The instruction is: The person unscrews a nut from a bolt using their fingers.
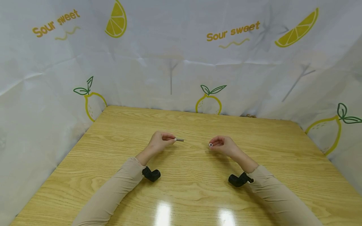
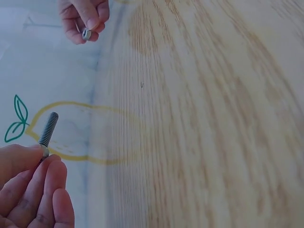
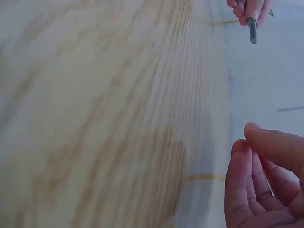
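Between thumb and fingers, my left hand [image 1: 160, 141] pinches a metal bolt [image 1: 179, 140] by its head end. Its threaded shank [image 2: 49, 129] sticks out past the fingertips, pointing toward the other hand. My right hand [image 1: 224, 146] pinches a small metal nut [image 1: 211, 145], its hole turned outward. In the left wrist view the nut [image 2: 86, 34] shows at the right hand's fingertips; in the right wrist view the fingers hide it. Both hands are held a little apart above the wooden table, with a gap between bolt and nut.
A wood-grain table [image 1: 186, 188] spreads beneath both arms. White curtains [image 1: 158, 40] printed with lemons stand around its back and sides. A black wrist camera [image 1: 151, 174] is on the left wrist and another black camera [image 1: 238, 180] on the right.
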Demonstrator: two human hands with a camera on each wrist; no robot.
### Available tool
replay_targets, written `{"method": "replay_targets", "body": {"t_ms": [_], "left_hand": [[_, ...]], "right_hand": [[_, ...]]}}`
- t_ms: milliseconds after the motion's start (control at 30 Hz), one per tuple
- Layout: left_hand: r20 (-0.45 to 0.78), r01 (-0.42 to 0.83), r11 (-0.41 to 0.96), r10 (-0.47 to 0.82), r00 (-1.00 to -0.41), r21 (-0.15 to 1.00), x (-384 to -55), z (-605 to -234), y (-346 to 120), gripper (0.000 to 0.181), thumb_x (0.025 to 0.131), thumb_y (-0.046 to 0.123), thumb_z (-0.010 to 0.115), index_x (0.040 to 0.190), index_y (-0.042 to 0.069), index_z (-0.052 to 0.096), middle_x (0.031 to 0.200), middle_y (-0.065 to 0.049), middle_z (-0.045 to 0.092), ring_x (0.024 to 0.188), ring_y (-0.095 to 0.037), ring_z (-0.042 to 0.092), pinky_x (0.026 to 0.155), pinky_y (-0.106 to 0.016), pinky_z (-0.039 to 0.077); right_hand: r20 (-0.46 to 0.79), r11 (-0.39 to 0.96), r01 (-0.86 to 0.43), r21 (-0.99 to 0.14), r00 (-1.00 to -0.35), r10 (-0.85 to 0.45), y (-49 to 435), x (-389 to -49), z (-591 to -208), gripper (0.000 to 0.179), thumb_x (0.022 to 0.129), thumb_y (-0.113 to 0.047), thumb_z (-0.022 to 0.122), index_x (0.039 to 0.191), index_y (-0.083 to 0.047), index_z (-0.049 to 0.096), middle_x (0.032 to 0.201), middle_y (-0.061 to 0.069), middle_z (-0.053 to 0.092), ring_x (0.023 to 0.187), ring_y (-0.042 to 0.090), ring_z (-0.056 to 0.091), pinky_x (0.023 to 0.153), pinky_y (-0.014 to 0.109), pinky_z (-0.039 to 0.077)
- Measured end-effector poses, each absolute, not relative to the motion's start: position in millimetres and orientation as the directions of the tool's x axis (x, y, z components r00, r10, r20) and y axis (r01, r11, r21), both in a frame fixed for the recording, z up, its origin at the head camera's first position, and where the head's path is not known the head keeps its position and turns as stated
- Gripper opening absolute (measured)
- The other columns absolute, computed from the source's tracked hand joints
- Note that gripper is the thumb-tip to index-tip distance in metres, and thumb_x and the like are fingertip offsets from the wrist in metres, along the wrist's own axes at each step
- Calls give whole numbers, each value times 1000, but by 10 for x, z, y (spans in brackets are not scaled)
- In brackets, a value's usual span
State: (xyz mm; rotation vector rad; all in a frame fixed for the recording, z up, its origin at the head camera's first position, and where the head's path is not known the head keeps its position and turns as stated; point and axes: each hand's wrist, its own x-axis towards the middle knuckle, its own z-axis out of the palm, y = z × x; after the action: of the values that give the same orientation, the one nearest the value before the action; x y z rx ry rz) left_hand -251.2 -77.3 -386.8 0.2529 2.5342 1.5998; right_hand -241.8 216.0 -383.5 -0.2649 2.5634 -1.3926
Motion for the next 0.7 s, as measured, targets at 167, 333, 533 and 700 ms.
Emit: {"method": "replay_targets", "body": {"t_ms": [167,333,533,700], "left_hand": [[-23,77,443,216,-976,893,-2518,-3876,-784,23,87,16,66,106,4,70,99,-14,71,89,-20,65,73,-27,52],[-48,62,462,222,-974,885,-2520,-3879,-782,22,87,16,66,105,5,71,100,-13,71,88,-18,66,70,-24,50],[-42,79,482,236,-971,873,-2536,-3893,-784,20,86,15,67,103,3,71,96,-13,71,81,-13,64,64,-20,46],[-40,87,487,245,-969,869,-2539,-3901,-789,20,86,14,67,102,3,72,93,-14,71,77,-11,62,61,-19,43]], "right_hand": [[-119,557,-58,-828,-954,-276,2166,-2416,-3848,27,86,-10,67,106,6,60,92,9,63,78,10,57,68,24,50],[-150,588,-44,-808,-949,-277,2163,-2408,-3861,25,85,-11,68,104,4,61,89,8,62,76,11,55,64,24,47],[-167,606,-33,-795,-948,-271,2166,-2409,-3871,25,84,-9,69,103,5,61,86,6,61,74,11,53,61,23,45],[-167,615,-43,-788,-946,-279,2163,-2422,-3882,25,83,-7,69,102,6,61,85,6,62,73,9,53,60,21,45]]}}
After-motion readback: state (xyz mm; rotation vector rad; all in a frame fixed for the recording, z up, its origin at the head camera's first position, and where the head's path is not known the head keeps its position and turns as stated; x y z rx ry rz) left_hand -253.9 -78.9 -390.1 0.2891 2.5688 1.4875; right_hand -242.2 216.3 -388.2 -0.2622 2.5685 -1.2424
